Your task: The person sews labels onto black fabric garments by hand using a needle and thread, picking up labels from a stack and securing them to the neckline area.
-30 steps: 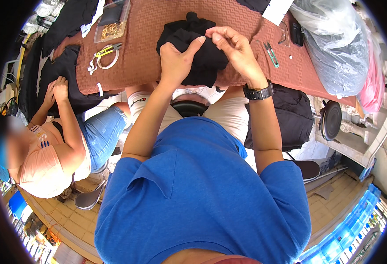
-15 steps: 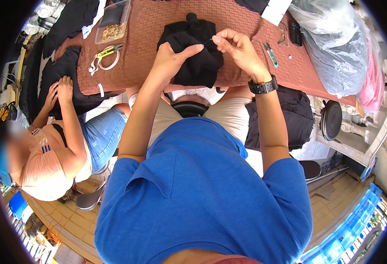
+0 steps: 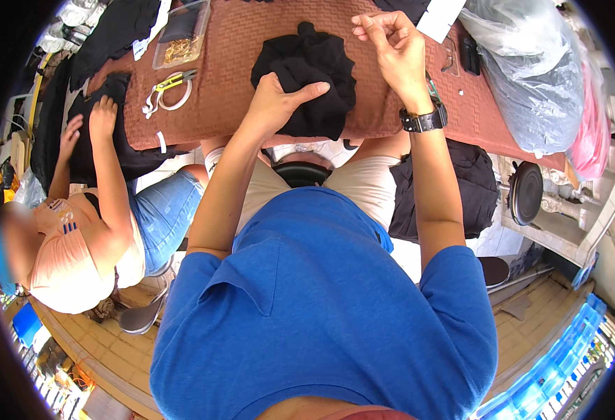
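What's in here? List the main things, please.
table: one, brown-covered, across the top
black cloth: one, black, table's near edge
yellow snips: one, yellow, table's left
clear box: one, transparent, table's upper left
grey plastic bag: one, greyish, table's right
pink plastic bag: one, pink, far right
dark bundle: one, black, below table
co-worker: one, peach top, left side
blue shirt: one, blue, centre
left hand: one, bare, on black cloth
right hand: one, bare, above table
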### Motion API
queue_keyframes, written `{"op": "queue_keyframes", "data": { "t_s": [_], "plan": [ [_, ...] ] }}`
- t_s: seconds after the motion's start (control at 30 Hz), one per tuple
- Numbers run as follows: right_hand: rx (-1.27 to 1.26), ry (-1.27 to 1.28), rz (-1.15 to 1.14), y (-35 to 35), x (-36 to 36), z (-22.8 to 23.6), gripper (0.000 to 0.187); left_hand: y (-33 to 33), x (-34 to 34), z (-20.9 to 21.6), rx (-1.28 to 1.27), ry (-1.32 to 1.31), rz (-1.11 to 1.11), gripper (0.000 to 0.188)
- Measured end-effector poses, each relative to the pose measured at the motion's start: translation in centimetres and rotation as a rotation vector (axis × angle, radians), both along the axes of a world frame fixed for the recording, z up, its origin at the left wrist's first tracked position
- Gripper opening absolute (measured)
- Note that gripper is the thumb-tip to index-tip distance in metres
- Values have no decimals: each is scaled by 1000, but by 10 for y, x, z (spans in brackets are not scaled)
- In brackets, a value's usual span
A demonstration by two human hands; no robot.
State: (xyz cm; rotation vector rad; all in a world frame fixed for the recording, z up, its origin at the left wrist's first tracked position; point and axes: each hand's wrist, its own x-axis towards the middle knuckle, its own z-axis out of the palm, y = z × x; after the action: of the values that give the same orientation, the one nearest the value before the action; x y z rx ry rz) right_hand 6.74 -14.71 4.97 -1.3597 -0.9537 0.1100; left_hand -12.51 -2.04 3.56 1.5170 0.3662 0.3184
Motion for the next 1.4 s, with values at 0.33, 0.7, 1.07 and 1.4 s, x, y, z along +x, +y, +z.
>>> {"op": "queue_keyframes", "data": {
  "t_s": [0.33,0.7,1.07,1.4],
  "plan": [
    [-71,133,74,7,-18,-6,3,-7,0,4,14,65,4,25],
    [-64,-171,-197,18,-14,18,7,-7,5,-1,85,32,-41,26],
    [-440,117,-34,27,21,-72,30,22,14,-44,131,205,41,41],
    [-1044,-513,-1002,-139,51,-111,34,8,-8,-1,658,-71,330,18]
  ]
}}
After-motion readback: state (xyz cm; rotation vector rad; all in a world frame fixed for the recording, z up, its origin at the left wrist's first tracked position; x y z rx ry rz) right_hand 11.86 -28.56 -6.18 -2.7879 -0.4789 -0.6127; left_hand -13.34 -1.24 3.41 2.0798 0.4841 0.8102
